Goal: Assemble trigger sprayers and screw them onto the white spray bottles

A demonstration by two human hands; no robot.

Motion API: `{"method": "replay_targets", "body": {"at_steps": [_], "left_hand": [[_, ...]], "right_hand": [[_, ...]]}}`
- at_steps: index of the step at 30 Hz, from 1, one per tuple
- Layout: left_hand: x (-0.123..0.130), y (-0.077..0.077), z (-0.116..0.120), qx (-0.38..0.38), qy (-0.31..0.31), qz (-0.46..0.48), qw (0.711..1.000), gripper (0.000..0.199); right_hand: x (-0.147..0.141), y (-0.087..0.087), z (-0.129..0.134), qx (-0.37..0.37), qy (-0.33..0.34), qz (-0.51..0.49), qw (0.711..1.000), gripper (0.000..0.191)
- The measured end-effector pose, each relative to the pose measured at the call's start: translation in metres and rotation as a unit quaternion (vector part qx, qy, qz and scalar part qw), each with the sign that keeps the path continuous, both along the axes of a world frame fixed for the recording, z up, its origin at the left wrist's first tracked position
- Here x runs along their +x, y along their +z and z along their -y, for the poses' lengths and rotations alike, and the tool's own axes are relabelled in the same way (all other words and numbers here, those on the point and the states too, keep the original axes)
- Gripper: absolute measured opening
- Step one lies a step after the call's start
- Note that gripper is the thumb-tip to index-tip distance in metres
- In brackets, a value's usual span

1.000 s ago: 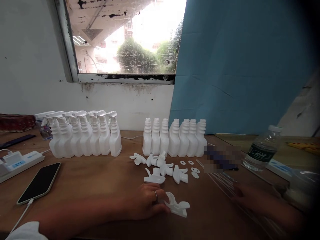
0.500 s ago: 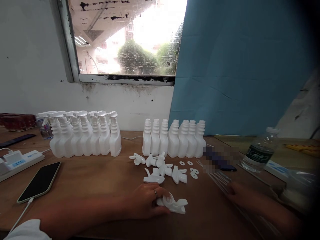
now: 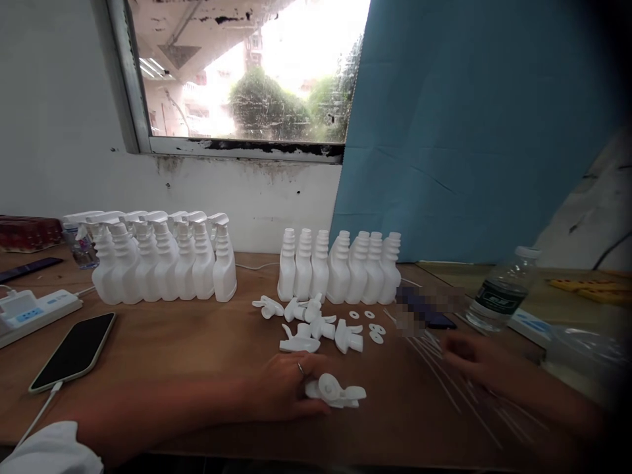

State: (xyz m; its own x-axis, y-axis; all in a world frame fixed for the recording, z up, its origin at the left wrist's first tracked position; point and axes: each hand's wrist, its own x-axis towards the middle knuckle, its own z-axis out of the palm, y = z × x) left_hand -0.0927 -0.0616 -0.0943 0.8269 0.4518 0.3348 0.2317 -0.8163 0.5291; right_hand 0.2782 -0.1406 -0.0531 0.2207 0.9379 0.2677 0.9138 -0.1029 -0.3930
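A white trigger spray head (image 3: 333, 390) lies on its side at the table's front, and my left hand (image 3: 291, 385) is closed on its left end. Over a loose bunch of thin clear tubes (image 3: 439, 372), my right hand (image 3: 474, 359) is raised with curled fingers; any tube in it is too blurred to make out. Several more spray heads (image 3: 320, 327) lie in a heap beyond my left hand. To the right of that heap are several small white washers (image 3: 376, 337).
Open-necked white bottles (image 3: 340, 273) stand in a row at the back. Bottles with spray heads fitted (image 3: 162, 263) stand back left. A phone (image 3: 74, 352) and a power strip (image 3: 39, 313) lie left. A water bottle (image 3: 498, 296) and a clear container (image 3: 587, 355) stand right.
My right hand has lifted slightly and drawn away from the tubes' far ends, and the tubes are more spread out. The spray head in my left hand has turned a little.
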Motion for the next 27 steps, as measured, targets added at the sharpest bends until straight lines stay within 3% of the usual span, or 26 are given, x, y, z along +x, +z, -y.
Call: {"method": "replay_targets", "body": {"at_steps": [1, 3, 5, 8, 11, 13, 17, 27], "left_hand": [[0.000, 0.000, 0.000, -0.003, 0.004, -0.002, 1.000, 0.050], [0.001, -0.001, 0.000, 0.009, 0.000, -0.001, 1.000, 0.048], [0.002, -0.003, 0.000, 0.028, -0.013, 0.000, 1.000, 0.042], [0.003, -0.004, -0.001, 0.029, -0.007, -0.012, 0.999, 0.037], [0.004, -0.003, 0.000, 0.021, 0.010, -0.022, 0.999, 0.032], [0.004, -0.002, -0.001, 0.006, 0.013, -0.023, 1.000, 0.031], [0.006, -0.005, -0.004, -0.011, 0.019, -0.032, 0.999, 0.031], [0.006, 0.000, -0.002, -0.012, 0.021, -0.028, 0.999, 0.028]], "right_hand": [[-0.010, 0.010, 0.006, -0.048, 0.054, -0.098, 0.993, 0.019], [-0.035, 0.028, 0.017, -0.041, 0.090, -0.278, 0.956, 0.027], [-0.063, 0.040, 0.023, -0.031, 0.154, -0.377, 0.913, 0.025], [-0.101, 0.040, 0.020, -0.038, 0.231, -0.427, 0.874, 0.028], [-0.132, 0.023, 0.007, -0.064, 0.279, -0.436, 0.853, 0.024], [-0.148, 0.010, -0.001, -0.053, 0.278, -0.438, 0.854, 0.023], [-0.165, -0.005, -0.009, 0.006, 0.240, -0.392, 0.888, 0.024], [-0.163, -0.013, -0.012, 0.013, 0.256, -0.321, 0.912, 0.021]]}}
